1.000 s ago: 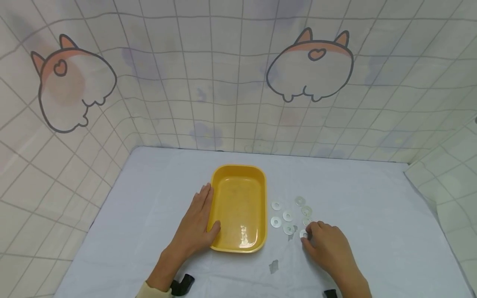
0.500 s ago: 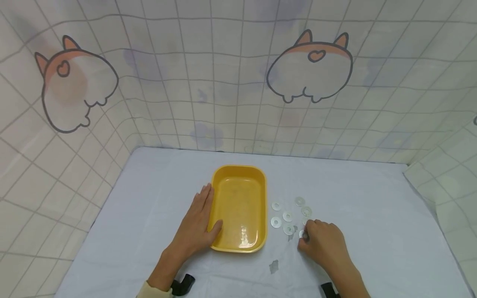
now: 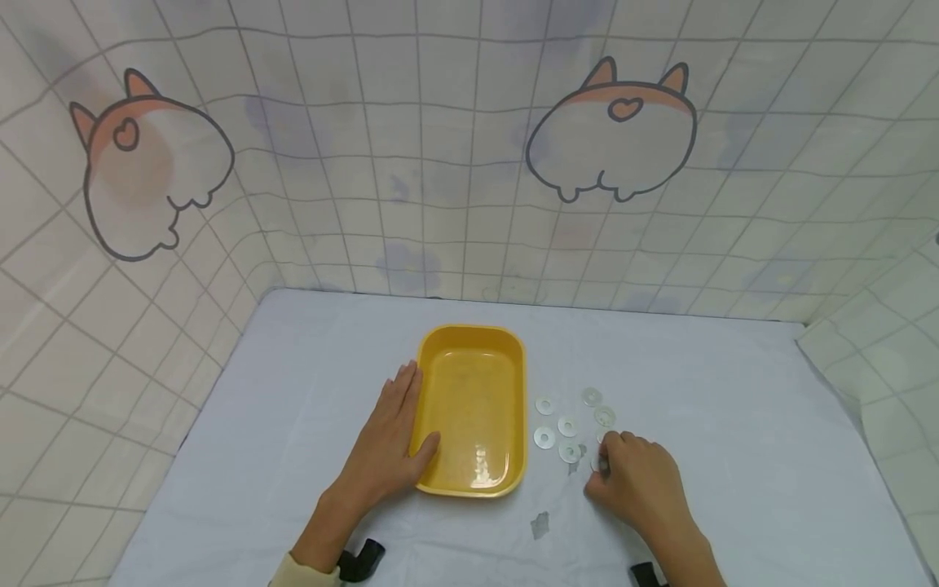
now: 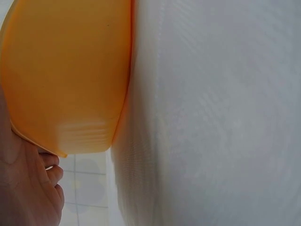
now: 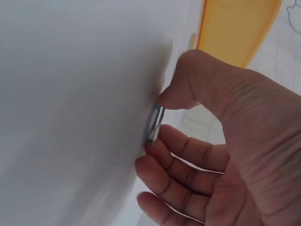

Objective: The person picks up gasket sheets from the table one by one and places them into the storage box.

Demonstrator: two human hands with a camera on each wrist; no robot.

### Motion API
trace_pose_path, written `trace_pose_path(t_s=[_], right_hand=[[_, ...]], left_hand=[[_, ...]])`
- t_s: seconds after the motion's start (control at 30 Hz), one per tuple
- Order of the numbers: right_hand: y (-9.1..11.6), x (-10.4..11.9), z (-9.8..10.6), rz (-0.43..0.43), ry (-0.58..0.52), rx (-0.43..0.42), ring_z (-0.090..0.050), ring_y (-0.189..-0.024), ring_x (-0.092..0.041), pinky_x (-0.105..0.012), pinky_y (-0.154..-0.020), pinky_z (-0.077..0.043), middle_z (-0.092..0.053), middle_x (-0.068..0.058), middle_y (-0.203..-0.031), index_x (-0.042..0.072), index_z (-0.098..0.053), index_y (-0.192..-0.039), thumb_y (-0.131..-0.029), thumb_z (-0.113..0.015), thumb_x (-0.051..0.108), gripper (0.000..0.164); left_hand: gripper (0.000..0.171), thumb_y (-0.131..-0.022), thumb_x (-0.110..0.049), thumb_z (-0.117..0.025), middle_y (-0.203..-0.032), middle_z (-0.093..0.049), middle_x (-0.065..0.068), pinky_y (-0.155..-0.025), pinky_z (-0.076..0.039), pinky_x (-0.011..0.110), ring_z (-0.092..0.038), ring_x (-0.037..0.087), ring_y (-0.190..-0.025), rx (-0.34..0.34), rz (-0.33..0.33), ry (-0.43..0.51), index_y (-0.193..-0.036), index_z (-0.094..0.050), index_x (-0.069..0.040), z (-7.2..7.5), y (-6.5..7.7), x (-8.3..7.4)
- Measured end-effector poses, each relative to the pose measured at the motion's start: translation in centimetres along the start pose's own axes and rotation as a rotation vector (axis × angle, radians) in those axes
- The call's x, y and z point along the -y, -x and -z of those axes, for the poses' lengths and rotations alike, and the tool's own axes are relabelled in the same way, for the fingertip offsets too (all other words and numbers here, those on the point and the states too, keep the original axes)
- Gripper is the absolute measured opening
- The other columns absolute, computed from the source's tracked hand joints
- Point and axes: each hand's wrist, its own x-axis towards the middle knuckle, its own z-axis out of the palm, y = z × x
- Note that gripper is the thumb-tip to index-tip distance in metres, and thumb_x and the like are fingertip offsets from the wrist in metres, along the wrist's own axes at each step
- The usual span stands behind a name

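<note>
A shallow yellow tray [image 3: 475, 494] stands on the white cloth. Along its left side lies my left hand [image 3: 383, 444], fingers straight and the thumb reaching over the rim; the left wrist view shows the palm [image 4: 28, 183] against the tray's outer wall [image 4: 70, 75]. To the tray's right, my right hand [image 3: 638, 481] is low over the cloth. Between its thumb and fingertips it pinches a flat metal washer [image 5: 156, 123], tilted up on edge and partly hidden in the head view. Several other washers [image 3: 568, 425] lie flat between the tray and this hand.
A small grey patch [image 3: 540, 526] marks the white cloth [image 3: 748, 424] in front of the washers. Behind and at both sides hangs a checked curtain [image 3: 455, 163] with cartoon animals. Black straps [image 3: 362, 561] show near the wrists.
My right hand's thumb has shifted slightly left and its fingers have closed around the washer, tipping it up. The left thumb has risen a little along the rim; the tray stays put.
</note>
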Motion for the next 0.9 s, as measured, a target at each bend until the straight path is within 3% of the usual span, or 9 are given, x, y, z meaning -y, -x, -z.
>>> trace_pose_path(t_s=[0.17, 0.4, 0.67, 0.9], right_hand=[[0.16, -0.14, 0.08, -0.030, -0.037, 0.039, -0.046, -0.064, -0.014, -0.029, -0.058, -0.044, -0.061, -0.001, -0.074, 0.006, -0.070, -0.091, -0.071, -0.079, 0.018, 0.024], [0.24, -0.34, 0.26, -0.042, -0.067, 0.061, -0.051, -0.068, -0.013, -0.032, -0.062, -0.049, -0.065, 0.000, -0.080, 0.007, -0.073, -0.095, -0.075, -0.081, 0.021, 0.026], [0.17, -0.54, 0.17, -0.031, -0.080, 0.053, -0.051, -0.068, -0.012, -0.032, -0.062, -0.050, -0.067, 0.000, -0.081, 0.007, -0.074, -0.095, -0.076, -0.081, 0.021, 0.024], [0.08, -0.54, 0.30, -0.027, -0.075, 0.066, -0.055, -0.071, -0.013, -0.034, -0.065, -0.052, -0.070, -0.001, -0.085, 0.008, -0.075, -0.096, -0.077, -0.082, 0.023, 0.025]], left_hand=[[0.095, -0.098, -0.041, -0.059, -0.180, -0.012, 0.012, -0.139, -0.011, 0.042, -0.011, 0.025, -0.169, 0.012, 0.001, -0.016, -0.170, -0.010, -0.004, 0.04, -0.04, 0.05], [0.101, -0.093, -0.042, -0.062, -0.180, -0.012, 0.011, -0.139, -0.009, 0.038, -0.014, 0.026, -0.168, 0.002, -0.016, -0.021, -0.170, -0.011, -0.004, -0.01, -0.06, 0.26], [0.102, -0.092, -0.044, -0.062, -0.180, -0.012, 0.011, -0.137, -0.018, 0.048, -0.014, 0.027, -0.168, 0.000, -0.022, -0.035, -0.170, -0.011, -0.004, -0.11, -0.10, 0.41], [0.101, -0.093, -0.044, -0.062, -0.180, -0.012, 0.012, -0.138, -0.013, 0.043, -0.015, 0.028, -0.168, -0.013, -0.025, -0.040, -0.170, -0.011, -0.003, -0.21, -0.09, 0.40]])
